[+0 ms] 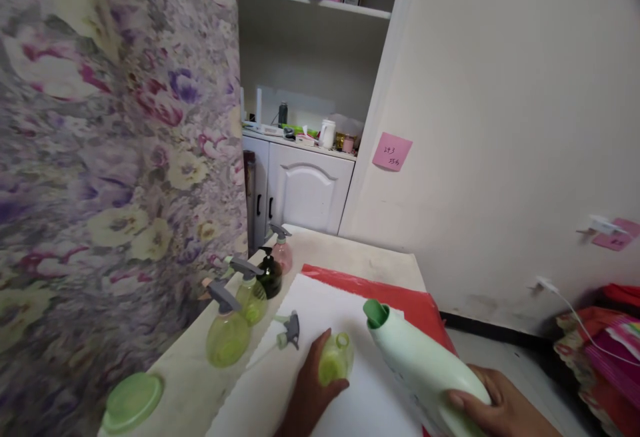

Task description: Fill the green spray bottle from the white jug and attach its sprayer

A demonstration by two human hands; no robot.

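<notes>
While the left hand [311,383] is wrapped round a small green bottle [334,365], the right hand [503,403] is clamped on a big pale green bottle [420,363]. The small bottle is over the white sheet [260,400] on the surface [373,257], but I can't tell if it touches. Its mouth is open, and yellow-green stuff is inside.

With the small bottle as the middle of a clock, the big bottle is at three o'clock. It is tipped, with its green spout [375,315] at half past one, near the small bottle but not touching. A grey spray top [291,331] lies at ten. Farther out, one yellow-green spray bottle [228,338] stands just past nine, another yellow-green spray bottle [251,302] at ten, a dark pump bottle [271,278] at half past ten, and a pink spray bottle [283,258] at eleven. A round green lid [133,402] sits just before nine. A red sheet [345,280] shows at twelve.
</notes>
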